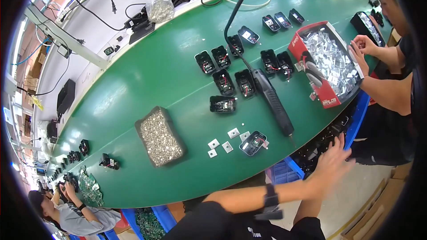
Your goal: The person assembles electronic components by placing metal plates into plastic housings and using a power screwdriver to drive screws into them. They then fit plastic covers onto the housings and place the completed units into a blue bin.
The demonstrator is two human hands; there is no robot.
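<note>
My left hand [329,166], smeared by motion, reaches across to the right over the edge of a blue bin [294,167] of black plastic parts. Its fingers look stretched apart, with nothing visible in them. My right forearm [309,209] comes up beneath it; the left hand overlaps my right hand, so its fingers cannot be made out. On the green table [195,169] near me lies an open dark casing [253,143] with wires inside. Several small square metal plates [227,146] lie beside it. A black electric screwdriver [272,100] hangs on its cable just beyond, tip down.
More open black casings [223,82] stand mid-table. A grey tray of small screws [160,138] sits left of them. To the right, a red box [329,62] holds many metal plates; a co-worker's hands [362,53] are beside it. Another person [73,209] works at far left.
</note>
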